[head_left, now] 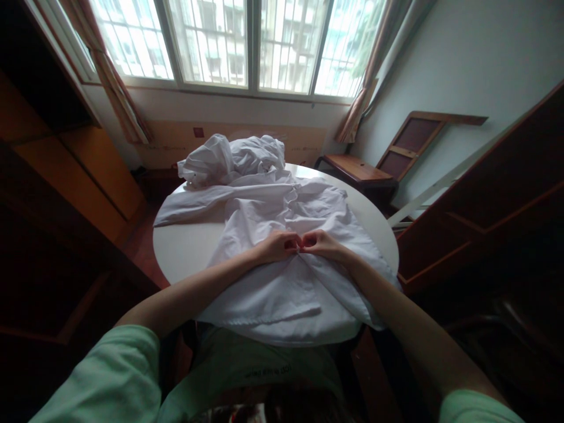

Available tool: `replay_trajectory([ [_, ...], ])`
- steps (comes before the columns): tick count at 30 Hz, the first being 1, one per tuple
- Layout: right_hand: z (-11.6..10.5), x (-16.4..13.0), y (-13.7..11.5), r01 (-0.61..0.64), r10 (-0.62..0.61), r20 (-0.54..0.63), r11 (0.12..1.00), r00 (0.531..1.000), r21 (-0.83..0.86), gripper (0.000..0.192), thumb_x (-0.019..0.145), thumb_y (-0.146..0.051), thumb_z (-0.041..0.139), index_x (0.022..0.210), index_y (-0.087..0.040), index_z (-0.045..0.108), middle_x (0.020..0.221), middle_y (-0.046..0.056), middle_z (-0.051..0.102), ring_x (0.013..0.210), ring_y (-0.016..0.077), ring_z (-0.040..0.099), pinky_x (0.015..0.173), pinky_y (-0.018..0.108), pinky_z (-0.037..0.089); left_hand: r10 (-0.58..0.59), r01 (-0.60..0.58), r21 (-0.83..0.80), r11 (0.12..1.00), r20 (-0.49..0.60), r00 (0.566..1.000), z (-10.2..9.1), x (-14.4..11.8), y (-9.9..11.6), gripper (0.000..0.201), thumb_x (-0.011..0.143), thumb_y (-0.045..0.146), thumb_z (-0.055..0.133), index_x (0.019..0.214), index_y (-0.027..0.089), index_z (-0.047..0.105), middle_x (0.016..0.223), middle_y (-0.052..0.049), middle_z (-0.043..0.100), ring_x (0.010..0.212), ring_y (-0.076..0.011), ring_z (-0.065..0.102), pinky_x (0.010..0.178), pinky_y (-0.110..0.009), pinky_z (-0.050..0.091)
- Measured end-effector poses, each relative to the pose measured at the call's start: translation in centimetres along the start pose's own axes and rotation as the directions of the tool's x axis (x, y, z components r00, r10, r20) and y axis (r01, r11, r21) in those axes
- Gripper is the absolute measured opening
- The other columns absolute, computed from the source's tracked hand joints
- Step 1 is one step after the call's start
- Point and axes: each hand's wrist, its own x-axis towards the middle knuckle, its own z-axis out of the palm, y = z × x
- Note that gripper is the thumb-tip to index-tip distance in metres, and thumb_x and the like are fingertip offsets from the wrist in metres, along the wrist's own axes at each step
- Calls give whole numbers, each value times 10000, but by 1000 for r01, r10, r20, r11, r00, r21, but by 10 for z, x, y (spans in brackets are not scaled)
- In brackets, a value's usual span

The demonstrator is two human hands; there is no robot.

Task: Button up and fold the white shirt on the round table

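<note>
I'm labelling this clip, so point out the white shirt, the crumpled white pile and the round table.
white shirt point(273, 294), head view, lower front panel.
crumpled white pile point(233, 155), head view, top folds.
round table point(185, 249), head view, bare left surface.

Two bare hands, the left hand point(277, 245) and the right hand point(321, 242), meet at the middle of one white shirt point(273, 282) spread across a single round white tabletop point(185, 249). One crumpled heap of white cloth point(233, 157) lies at the far edge. Behind it runs one wide window point(238, 44) of four barred panes, flanked by two curtains, one on the left point(112, 76) and one on the right point(370, 76). One low wooden bench point(356, 169) stands by the wall, with one wooden frame point(414, 141) leaning there.
</note>
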Motion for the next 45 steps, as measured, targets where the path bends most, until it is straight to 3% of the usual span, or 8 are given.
replay_trajectory([
  [7,-4,-2,-3,-13,13,3,999,1000,51,336,588,-452,693,616,-137,581,568,-35,505,540,75,408,499,219,285,103,-99,75,992,-54,993,0,-4,-1,91,800,200,585,850,163,651,772,-25,631,676,-106,544,626,-212,412],
  [17,-8,-3,-1,-24,22,28,998,999,66,306,628,-429,673,688,-131,632,603,-19,546,561,88,437,513,224,301,86,-87,-2,996,-47,995,-2,-4,-4,114,815,275,610,861,177,644,934,-40,578,734,-104,559,687,-236,460],
  [32,-9,-7,-10,-43,35,71,993,997,110,251,642,-376,679,692,-132,650,639,-13,582,602,99,474,573,235,348,184,-177,82,981,-88,979,-2,-4,-7,150,826,319,603,817,179,654,873,-40,584,792,-125,554,709,-234,442],
  [45,-9,-1,2,-29,9,127,988,992,153,252,668,-367,681,749,-129,664,677,-9,611,625,102,502,599,237,361,264,-246,201,948,-69,962,-2,-5,-3,168,826,316,604,758,165,632,828,-31,606,762,-120,552,678,-219,440],
])
